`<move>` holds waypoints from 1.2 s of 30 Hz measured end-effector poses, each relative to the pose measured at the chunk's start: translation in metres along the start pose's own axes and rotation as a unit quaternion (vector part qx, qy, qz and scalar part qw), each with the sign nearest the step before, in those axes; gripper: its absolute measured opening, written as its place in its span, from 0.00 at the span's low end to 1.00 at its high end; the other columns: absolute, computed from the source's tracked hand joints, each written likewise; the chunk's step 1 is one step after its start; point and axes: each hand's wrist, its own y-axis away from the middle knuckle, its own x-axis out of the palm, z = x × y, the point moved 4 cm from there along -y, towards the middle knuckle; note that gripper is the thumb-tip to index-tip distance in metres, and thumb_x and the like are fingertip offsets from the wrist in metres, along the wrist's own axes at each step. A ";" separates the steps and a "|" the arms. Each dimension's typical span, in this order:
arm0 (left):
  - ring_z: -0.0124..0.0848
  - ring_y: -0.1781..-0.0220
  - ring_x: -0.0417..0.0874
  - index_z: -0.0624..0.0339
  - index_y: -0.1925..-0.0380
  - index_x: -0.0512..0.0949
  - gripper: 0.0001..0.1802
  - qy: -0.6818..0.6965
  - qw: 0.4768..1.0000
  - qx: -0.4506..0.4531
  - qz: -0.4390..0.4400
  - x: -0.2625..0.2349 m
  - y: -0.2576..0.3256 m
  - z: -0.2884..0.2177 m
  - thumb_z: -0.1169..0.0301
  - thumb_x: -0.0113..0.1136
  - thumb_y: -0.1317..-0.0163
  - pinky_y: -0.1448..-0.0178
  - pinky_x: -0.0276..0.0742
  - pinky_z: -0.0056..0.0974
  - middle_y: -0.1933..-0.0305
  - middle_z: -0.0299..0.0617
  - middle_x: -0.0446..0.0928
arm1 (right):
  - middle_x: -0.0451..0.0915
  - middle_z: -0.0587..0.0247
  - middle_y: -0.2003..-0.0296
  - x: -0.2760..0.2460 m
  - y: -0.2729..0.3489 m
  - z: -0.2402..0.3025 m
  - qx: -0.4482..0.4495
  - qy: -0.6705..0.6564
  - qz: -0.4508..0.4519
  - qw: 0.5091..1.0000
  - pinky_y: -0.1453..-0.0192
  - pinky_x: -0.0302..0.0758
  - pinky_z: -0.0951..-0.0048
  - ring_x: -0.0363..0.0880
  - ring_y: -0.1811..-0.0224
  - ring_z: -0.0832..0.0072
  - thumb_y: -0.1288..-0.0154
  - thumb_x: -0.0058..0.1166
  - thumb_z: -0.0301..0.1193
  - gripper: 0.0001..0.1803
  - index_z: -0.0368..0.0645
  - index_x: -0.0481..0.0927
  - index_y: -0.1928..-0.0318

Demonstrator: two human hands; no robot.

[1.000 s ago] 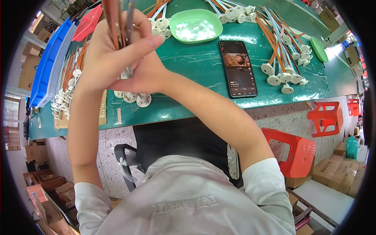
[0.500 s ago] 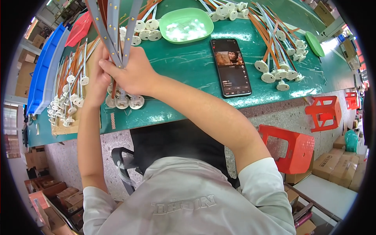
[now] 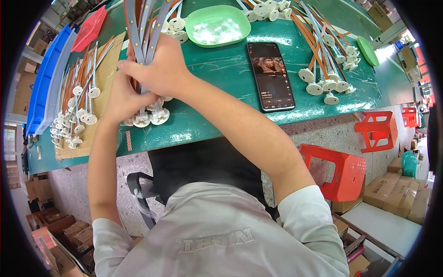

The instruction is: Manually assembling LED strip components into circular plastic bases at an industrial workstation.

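Note:
A bundle of LED strips (image 3: 146, 39), grey with small yellowish chips, rises between my hands at the upper left of the table. My right hand (image 3: 164, 67) is closed around it, thumb lying across the front. Just below and to the left, my left hand (image 3: 122, 94) grips the same bundle lower down, its thumb across the strips; its other fingers are mostly hidden. White round end caps (image 3: 159, 116) hang from the bundle's lower end, right under my hands.
More capped strips lie on cardboard (image 3: 104, 99) at left and in a pile (image 3: 330, 85) at right. A green bowl (image 3: 218, 42) holds small whitish pieces; a phone (image 3: 271, 76) lies beside it. Blue trays (image 3: 48, 83) and a red basket (image 3: 90, 28) stand left. Red stools (image 3: 344, 173) stand beyond the table edge.
My left hand's thumb now lies across the lower bundle, near the caps. My right hand keeps its grip and has moved slightly up and right. The whole view has shifted a little.

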 end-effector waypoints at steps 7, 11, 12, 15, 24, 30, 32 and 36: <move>0.38 0.66 0.83 0.71 0.51 0.74 0.31 -0.224 0.973 0.019 0.049 -0.016 -0.007 -0.028 0.68 0.68 0.58 0.58 0.78 0.40 0.69 0.49 0.81 | 0.81 0.64 0.75 -0.006 0.001 -0.011 0.068 -0.148 -0.070 0.984 0.67 0.77 0.71 0.80 0.73 0.78 0.47 0.70 0.28 0.12 0.38 0.79 0.68; 0.51 0.72 0.80 0.73 0.61 0.77 0.25 -0.291 0.954 0.004 0.078 -0.014 -0.016 -0.044 0.66 0.66 0.58 0.62 0.76 0.47 0.75 0.61 0.77 | 0.82 0.65 0.69 -0.019 -0.006 -0.009 0.107 -0.155 -0.129 0.974 0.63 0.75 0.74 0.79 0.68 0.79 0.44 0.69 0.32 0.14 0.38 0.80 0.62; 0.51 0.72 0.80 0.73 0.63 0.77 0.23 -0.319 0.944 -0.007 0.087 -0.017 -0.019 -0.039 0.66 0.66 0.58 0.62 0.75 0.47 0.76 0.60 0.77 | 0.80 0.67 0.68 -0.020 -0.006 -0.012 0.122 -0.148 -0.128 0.973 0.64 0.73 0.75 0.76 0.68 0.81 0.42 0.68 0.36 0.16 0.38 0.81 0.60; 0.50 0.73 0.81 0.71 0.69 0.76 0.21 -0.343 0.933 -0.017 0.104 -0.016 -0.028 -0.040 0.63 0.68 0.58 0.62 0.75 0.47 0.76 0.59 0.78 | 0.79 0.69 0.69 -0.022 -0.012 -0.021 0.173 -0.187 -0.106 0.961 0.65 0.70 0.75 0.74 0.69 0.81 0.41 0.67 0.38 0.17 0.38 0.81 0.60; 0.51 0.72 0.82 0.70 0.66 0.78 0.22 -0.331 0.940 0.018 0.080 -0.019 -0.022 -0.033 0.64 0.67 0.57 0.62 0.77 0.47 0.76 0.57 0.79 | 0.79 0.68 0.70 -0.020 -0.010 -0.018 0.151 -0.185 -0.071 0.968 0.64 0.72 0.76 0.77 0.68 0.80 0.41 0.68 0.37 0.15 0.42 0.80 0.61; 0.48 0.77 0.80 0.68 0.68 0.77 0.16 -0.311 0.946 0.025 0.091 -0.026 -0.021 -0.026 0.69 0.64 0.57 0.66 0.75 0.46 0.81 0.53 0.75 | 0.79 0.67 0.66 -0.014 -0.005 -0.025 0.101 -0.158 0.000 0.982 0.63 0.73 0.76 0.77 0.66 0.80 0.34 0.61 0.40 0.17 0.42 0.76 0.54; 0.43 0.78 0.79 0.68 0.66 0.77 0.17 -0.303 0.951 -0.011 0.065 -0.037 -0.020 -0.018 0.69 0.64 0.57 0.68 0.74 0.45 0.81 0.50 0.76 | 0.79 0.66 0.64 -0.009 -0.004 -0.024 0.091 -0.134 0.019 0.987 0.64 0.73 0.77 0.76 0.66 0.80 0.31 0.56 0.45 0.21 0.41 0.73 0.50; 0.39 0.76 0.78 0.67 0.64 0.78 0.19 -0.340 0.937 -0.070 0.044 -0.070 -0.024 -0.012 0.69 0.65 0.56 0.68 0.73 0.43 0.78 0.47 0.77 | 0.80 0.60 0.70 0.000 0.003 -0.025 0.110 0.036 0.050 0.992 0.63 0.75 0.73 0.78 0.69 0.76 0.33 0.59 0.45 0.27 0.35 0.71 0.47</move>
